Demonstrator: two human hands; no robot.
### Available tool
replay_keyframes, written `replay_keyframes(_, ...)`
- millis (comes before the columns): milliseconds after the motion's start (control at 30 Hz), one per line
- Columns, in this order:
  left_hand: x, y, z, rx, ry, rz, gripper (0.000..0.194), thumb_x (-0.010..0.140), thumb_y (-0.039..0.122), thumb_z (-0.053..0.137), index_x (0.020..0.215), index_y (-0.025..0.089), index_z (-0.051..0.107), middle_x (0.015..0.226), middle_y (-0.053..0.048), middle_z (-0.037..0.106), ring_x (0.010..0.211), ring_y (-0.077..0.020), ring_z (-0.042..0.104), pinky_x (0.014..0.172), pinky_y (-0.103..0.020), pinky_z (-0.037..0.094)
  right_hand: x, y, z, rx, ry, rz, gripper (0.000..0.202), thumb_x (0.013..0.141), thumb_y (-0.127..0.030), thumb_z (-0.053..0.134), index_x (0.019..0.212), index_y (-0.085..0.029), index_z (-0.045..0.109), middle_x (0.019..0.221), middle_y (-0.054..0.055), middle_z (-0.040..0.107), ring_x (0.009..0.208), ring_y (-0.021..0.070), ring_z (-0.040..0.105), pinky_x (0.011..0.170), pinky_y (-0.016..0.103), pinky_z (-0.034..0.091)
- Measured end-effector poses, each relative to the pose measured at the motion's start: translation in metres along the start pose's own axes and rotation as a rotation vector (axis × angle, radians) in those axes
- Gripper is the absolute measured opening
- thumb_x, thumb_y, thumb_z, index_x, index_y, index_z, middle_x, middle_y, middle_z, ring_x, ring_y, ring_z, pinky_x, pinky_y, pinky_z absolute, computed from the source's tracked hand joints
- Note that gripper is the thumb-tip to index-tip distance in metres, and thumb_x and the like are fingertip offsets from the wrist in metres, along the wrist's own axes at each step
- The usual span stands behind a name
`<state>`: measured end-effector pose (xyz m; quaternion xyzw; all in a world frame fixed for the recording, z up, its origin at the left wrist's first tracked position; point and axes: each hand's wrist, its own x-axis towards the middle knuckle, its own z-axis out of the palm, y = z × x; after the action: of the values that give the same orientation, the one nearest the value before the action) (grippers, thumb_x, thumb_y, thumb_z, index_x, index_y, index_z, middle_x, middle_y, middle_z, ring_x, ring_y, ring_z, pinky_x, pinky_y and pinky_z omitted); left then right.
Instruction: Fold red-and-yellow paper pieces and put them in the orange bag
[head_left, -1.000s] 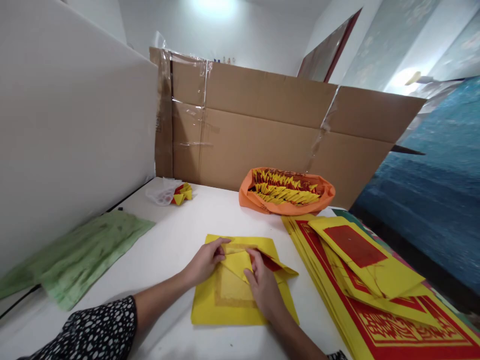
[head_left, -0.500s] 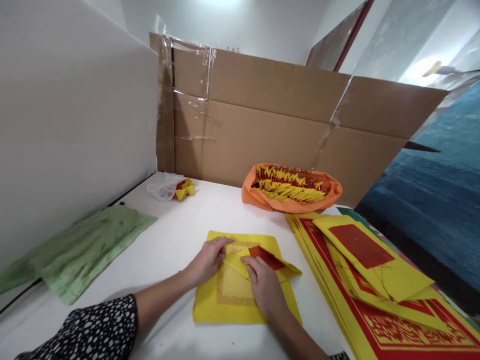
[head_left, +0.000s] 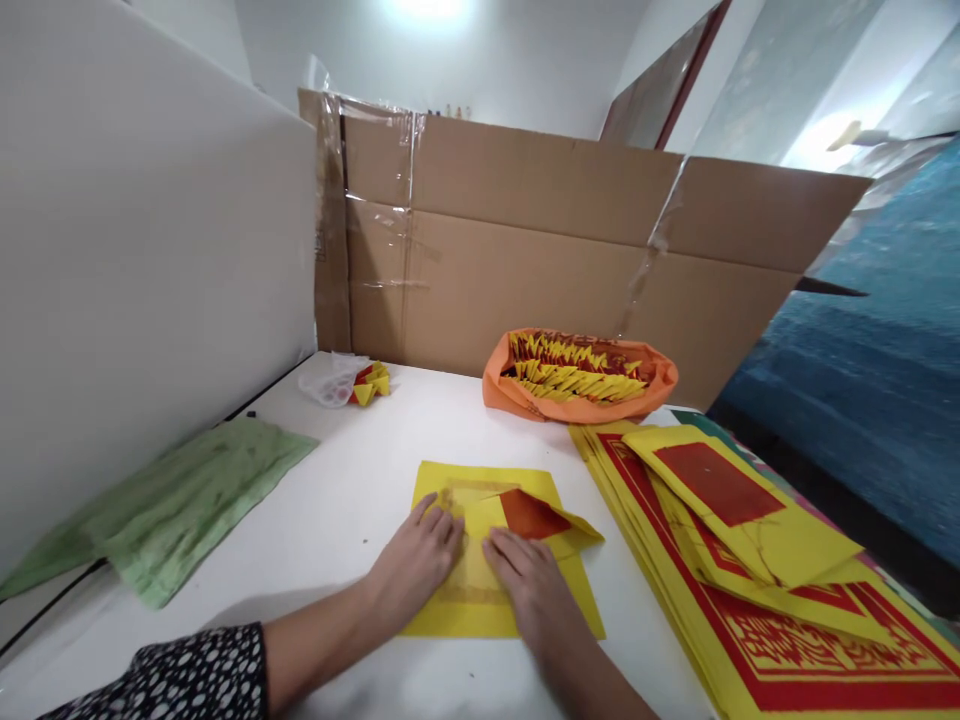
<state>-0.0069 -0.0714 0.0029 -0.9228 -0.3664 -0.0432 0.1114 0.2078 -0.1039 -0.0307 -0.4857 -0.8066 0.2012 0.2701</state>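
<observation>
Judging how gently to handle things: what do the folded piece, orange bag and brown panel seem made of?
Folded piece: likely matte paper, since it holds sharp creases.
Orange bag: perhaps thin plastic or fabric, dull; its sides bend softly.
Brown panel: apparently matte cardboard, given its straight fold lines.

- Folded paper [head_left: 531,514] is yellow and red.
- Square sheet [head_left: 480,622] is yellow.
- Sleeve [head_left: 187,680] is black with white spots.
- Printed sheet [head_left: 832,650] bears yellow patterns on red.
- Bag [head_left: 581,408] is orange.
- Cloth [head_left: 202,490] is green.
</observation>
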Motion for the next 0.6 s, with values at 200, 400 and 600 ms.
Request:
replay_keyframes(200, -0.009, 0.030, 0.007, -0.066, -0.023, -0.148, 0.061, 0.086, 0.058, 0.057, 0.140, 0.030, 0.048, 0.133, -0.020, 0.053, 0.123, -0.0450, 0.045, 0.102, -0.069, 0.024, -0.040, -0.005, -0.019, 0.116, -0.063, 0.185, 0.055, 0.077, -0.033, 0.069, 0.131, -0.024, 0.059, 0.142, 0.007, 0.050, 0.133, 0.0343, 0.043, 0.111, 0.050, 0.030)
replay_keyframes(400, 0.011, 0.043, -0.007, -0.103, -0.045, 0.055, 0.068, 0.090, 0.065, 0.042, 0.140, 0.019, 0.049, 0.145, -0.020, 0.042, 0.137, -0.0418, 0.031, 0.110, -0.060, 0.021, -0.003, -0.003, -0.101, 0.046, 0.301, 0.432, 0.040, 0.094, -0.049, 0.041, 0.101, -0.023, 0.070, 0.080, 0.005, 0.073, 0.074, 0.0220, 0.067, 0.071, 0.032, 0.049)
replay_keyframes(600, 0.016, 0.042, -0.013, -0.319, -0.115, 0.148, 0.070, 0.088, 0.072, 0.034, 0.147, 0.033, 0.036, 0.149, -0.014, 0.039, 0.135, -0.0486, 0.029, 0.100, -0.066, 0.028, 0.041, 0.054, -0.096, -0.055, 0.189, 0.387, 0.023, 0.075, -0.028, 0.063, 0.095, -0.019, 0.071, 0.083, 0.003, 0.069, 0.077, 0.0194, 0.065, 0.072, 0.028, 0.047)
